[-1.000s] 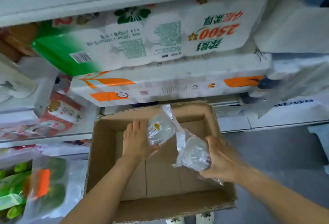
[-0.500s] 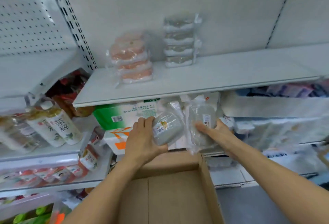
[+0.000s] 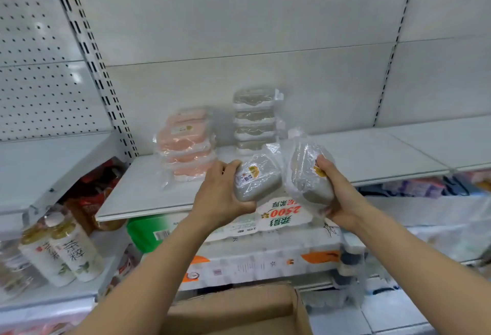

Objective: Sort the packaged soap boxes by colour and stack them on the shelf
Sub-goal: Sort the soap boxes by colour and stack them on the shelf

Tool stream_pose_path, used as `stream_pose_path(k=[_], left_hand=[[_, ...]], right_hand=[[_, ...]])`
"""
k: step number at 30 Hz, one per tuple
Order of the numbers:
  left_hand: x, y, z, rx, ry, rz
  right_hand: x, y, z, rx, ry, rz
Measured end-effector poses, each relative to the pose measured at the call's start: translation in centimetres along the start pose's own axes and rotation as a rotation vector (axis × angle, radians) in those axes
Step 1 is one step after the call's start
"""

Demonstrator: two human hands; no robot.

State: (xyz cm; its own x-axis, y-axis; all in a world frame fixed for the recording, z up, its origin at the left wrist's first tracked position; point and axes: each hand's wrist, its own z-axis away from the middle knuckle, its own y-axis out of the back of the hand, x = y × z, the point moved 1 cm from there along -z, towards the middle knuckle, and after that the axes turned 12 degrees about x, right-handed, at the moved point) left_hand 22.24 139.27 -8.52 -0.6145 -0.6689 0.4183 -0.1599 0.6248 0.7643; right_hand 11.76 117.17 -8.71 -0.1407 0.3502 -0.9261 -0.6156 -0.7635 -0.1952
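1. Nearest: cardboard box (image 3: 233,310) is sitting at the bottom edge, just below both forearms; inside not showing from here.
2. Left hand (image 3: 223,193) is gripping a grey soap pack (image 3: 257,177), thumb underneath, fingers curled over the top-left end. Pack's long axis is running left-right, tilted up a bit twd the right. Its label is facing the camera: orange/yellow logo w/ small print, too blurry to read.
3. Right hand (image 3: 342,196) is gripping a second grey soap pack (image 3: 309,175), thumb on the front by a yellow sticker, fingers wrapped behind. This one is standing nearly upright, long axis top-to-bottom, loose wrapper tail sticking up.
4. Key relation: both packs are hovering over the front edge of the white shelf (image 3: 372,159), and the grey stack (image 3: 254,119) is lying straight behind and above them. Left-hand pack looks nearer in line w/ it and already lying flat, so prob. it goes on first; the right one needs tipping flat.
5. Pink stack (image 3: 187,143) is standing just left of the grey stack, apart, so colours are being kept separate.
6. Below the shelf: tissue pack (image 3: 279,215) is showing "2500" upside down plus Chinese characters; green pack (image 3: 148,231) has a barcode. Bottles (image 3: 71,252) at left are carrying Chinese writing, not legible.
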Motion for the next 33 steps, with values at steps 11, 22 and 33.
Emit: stream_pose_path(k=[11,22,33], left_hand=[[0.1,-4.1,-9.2,0.005,0.087,0.008],[-1.2,-4.4,-11.0,-0.091,0.061,-0.089],[-1.5,-5.0,-10.7,-0.212,0.085,-0.047]], right_hand=[[-6.4,1.1,-8.8,0.054,0.047,-0.009],[-9.7,-2.5,-13.1,-0.002,0.077,-0.184],[-9.9,-4.3,-13.4,0.010,0.119,-0.269]])
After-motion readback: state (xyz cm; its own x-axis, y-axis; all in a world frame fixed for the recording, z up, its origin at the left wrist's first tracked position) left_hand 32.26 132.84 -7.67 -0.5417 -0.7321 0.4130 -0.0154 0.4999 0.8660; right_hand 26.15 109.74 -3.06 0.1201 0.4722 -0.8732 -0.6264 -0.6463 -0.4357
